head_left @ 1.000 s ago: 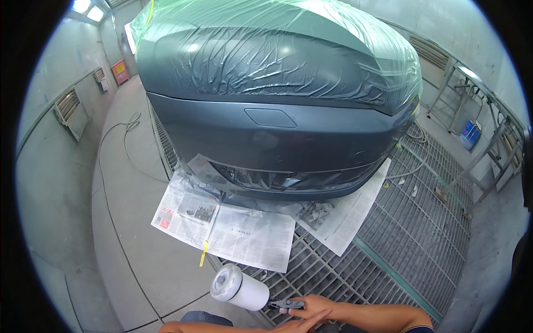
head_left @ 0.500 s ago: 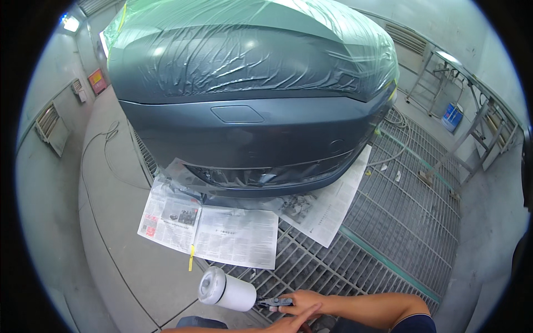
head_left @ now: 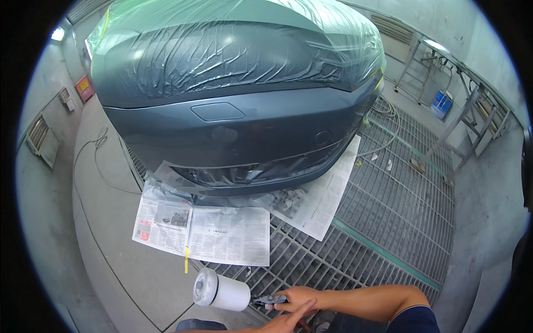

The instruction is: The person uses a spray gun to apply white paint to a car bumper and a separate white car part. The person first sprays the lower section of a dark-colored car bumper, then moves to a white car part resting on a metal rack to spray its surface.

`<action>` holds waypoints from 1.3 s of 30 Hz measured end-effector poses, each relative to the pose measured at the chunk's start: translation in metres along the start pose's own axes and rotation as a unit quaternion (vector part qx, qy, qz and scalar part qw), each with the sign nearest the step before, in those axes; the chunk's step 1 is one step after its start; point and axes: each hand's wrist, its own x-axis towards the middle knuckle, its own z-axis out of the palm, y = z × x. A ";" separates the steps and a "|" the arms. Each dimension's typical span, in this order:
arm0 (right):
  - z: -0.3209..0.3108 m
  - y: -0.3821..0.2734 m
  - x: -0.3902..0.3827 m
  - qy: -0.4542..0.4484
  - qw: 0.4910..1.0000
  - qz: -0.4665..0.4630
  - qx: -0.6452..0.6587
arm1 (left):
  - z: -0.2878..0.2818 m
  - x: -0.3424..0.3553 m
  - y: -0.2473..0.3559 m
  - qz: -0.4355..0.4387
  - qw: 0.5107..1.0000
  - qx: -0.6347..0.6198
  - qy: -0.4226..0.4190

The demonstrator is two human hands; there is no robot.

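Observation:
At the lower middle, my right hand [head_left: 300,299] is closed round a spray gun [head_left: 270,300]. The white paint cup [head_left: 230,292] on the gun lies tilted to the left, with a dark band round it near its lid. My left hand [head_left: 290,321] comes in from below, its visible finger stretched toward my right wrist, close against that hand. Its other fingers are mostly hidden. Beyond the gun stands a dark grey-blue car bumper [head_left: 244,133], with green-tinted masking film [head_left: 233,55] over the bodywork above it.
Newspaper sheets [head_left: 230,236] hang from the bumper's lower edge over a metal floor grating [head_left: 400,205], with a strip of yellow tape [head_left: 186,260] beside them. Hoses [head_left: 91,139] lie on the floor. A blue bucket [head_left: 442,104] and metal stands [head_left: 472,125] are at the right wall.
The view has shifted slightly, so the car and newspapers appear a little further left. My hands keep the same hold, the gun and cup slightly further left in view.

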 end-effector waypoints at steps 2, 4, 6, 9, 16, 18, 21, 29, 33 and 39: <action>-0.001 -0.002 0.003 -0.018 1.000 0.019 -0.006 | 0.001 -0.003 -0.005 -0.014 1.000 0.013 -0.004; 0.000 0.000 0.005 -0.023 0.999 0.025 -0.007 | 0.001 -0.003 -0.005 -0.022 1.000 0.016 -0.007; 0.001 0.002 0.006 -0.023 0.999 0.022 -0.008 | -0.001 -0.002 -0.002 -0.026 1.000 0.011 -0.009; 0.005 0.010 0.008 -0.006 1.000 -0.001 -0.011 | 0.001 0.000 -0.005 0.021 0.998 0.053 0.011; 0.003 0.007 0.007 0.014 1.000 -0.011 0.005 | 0.003 -0.005 -0.017 0.002 0.997 0.083 0.005; 0.011 0.019 0.010 0.028 0.999 -0.019 -0.011 | 0.004 -0.005 -0.018 -0.017 0.998 0.065 -0.010; 0.012 0.022 0.010 0.030 0.999 -0.011 -0.024 | 0.005 -0.003 -0.014 -0.022 0.998 0.057 -0.013; 0.012 0.017 0.011 0.022 1.000 -0.006 -0.014 | 0.005 -0.006 -0.011 -0.061 0.995 0.075 -0.023; 0.010 0.012 0.008 0.022 1.000 -0.005 -0.003 | 0.001 -0.005 -0.004 -0.073 0.995 0.065 -0.028; 0.011 0.017 0.010 0.019 1.000 -0.012 -0.005 | 0.000 -0.002 0.001 -0.091 0.995 0.025 -0.038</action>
